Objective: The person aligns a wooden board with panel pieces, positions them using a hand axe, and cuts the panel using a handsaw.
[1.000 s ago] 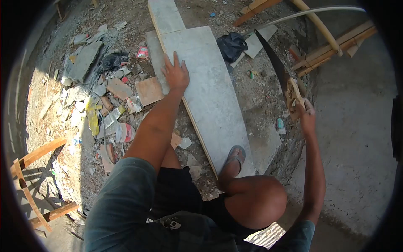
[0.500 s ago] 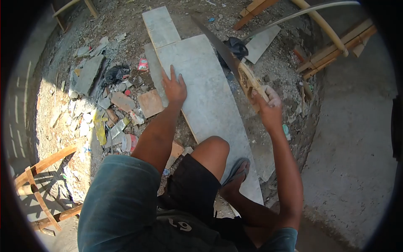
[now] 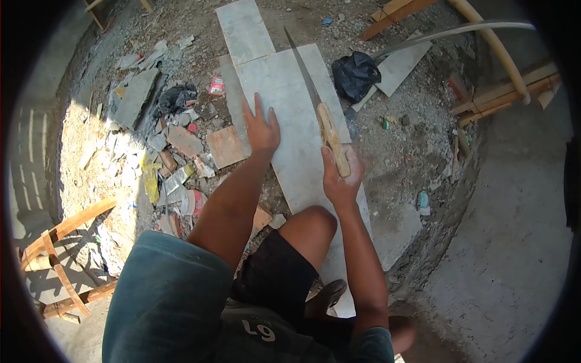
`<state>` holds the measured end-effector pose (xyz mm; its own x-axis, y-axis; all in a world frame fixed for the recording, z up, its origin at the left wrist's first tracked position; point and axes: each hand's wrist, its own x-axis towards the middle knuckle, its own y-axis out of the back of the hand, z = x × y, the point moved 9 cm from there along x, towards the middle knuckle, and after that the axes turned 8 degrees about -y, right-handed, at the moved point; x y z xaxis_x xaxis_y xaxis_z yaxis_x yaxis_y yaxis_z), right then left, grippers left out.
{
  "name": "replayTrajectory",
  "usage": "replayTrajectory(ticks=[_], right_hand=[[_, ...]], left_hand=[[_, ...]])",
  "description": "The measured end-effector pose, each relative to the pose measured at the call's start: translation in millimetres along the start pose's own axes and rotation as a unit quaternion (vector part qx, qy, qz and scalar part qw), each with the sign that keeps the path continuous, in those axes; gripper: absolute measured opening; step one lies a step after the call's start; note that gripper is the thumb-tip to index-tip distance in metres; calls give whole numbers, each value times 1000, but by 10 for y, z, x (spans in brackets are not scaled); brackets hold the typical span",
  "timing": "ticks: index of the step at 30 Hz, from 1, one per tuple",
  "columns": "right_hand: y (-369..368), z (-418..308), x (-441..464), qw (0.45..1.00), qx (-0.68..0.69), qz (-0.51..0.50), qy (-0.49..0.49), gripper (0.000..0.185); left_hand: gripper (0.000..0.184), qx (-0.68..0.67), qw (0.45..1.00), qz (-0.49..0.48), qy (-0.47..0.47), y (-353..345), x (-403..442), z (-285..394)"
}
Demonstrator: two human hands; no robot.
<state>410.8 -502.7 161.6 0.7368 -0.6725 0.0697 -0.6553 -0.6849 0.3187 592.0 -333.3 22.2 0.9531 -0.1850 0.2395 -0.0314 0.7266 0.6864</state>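
Observation:
A long grey-white board (image 3: 293, 85) lies on rubble ground, running from the upper middle down under my leg and foot. Flat near its left edge rests my left hand (image 3: 262, 130), fingers spread. My right hand (image 3: 344, 172) is wrapped round the wooden handle of a hand saw (image 3: 328, 124) above the board's right side. The saw's thin blade points up and to the left, seen nearly edge-on, with its tip near the board's far end. Whether the blade touches the board I cannot tell. A shorter board piece (image 3: 245, 30) adjoins the far end.
Broken tiles (image 3: 225, 147), wrappers and rubble lie to the left, with a dark plastic bag (image 3: 177, 98) among them. Another black bag (image 3: 356, 75) sits right of the board. Wooden frames (image 3: 72, 227) stand lower left, and timber and bamboo poles (image 3: 493, 48) upper right.
My right hand has brought the saw left and down, from beyond the board's right edge to over the board. My foot has shifted back along the board. My left hand stays on the board.

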Motion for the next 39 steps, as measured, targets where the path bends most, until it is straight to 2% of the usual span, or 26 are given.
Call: replayTrajectory(ticks=[7,9,13,15,19,21,28,30,36,39], right_hand=[[-228,258,224,999,16,-43,-17,21],[-219,213,254,999,1,-44,20,21],[-146,259,214,997,13,-74,19,20],[-111,274,204,996,10,-84,-40,19],[-84,257,271,991,6,-106,-77,20],[-97,65,303,996,-4,-94,-9,24],[-339,-97,522,993,-24,-106,-38,26],[-508,-100,717,996,-8,-92,7,25],[-1391,76,1520,997,15,-75,23,25],[-1413,-6,1544,997,6,-66,38,26]], left_hand=[[61,7,1000,13,-1,9,10,-20],[62,10,1000,13,-10,13,20,-2],[62,6,1000,14,-2,5,35,-29],[62,2,1000,4,11,-4,34,-14],[61,19,1000,1,9,-13,44,-6],[61,16,1000,2,9,-8,46,-5],[61,21,1000,-4,5,-2,63,-2],[61,14,1000,-14,15,-16,67,-16],[63,20,1000,-2,10,-14,67,-24],[63,13,1000,-6,19,-26,62,-42]])
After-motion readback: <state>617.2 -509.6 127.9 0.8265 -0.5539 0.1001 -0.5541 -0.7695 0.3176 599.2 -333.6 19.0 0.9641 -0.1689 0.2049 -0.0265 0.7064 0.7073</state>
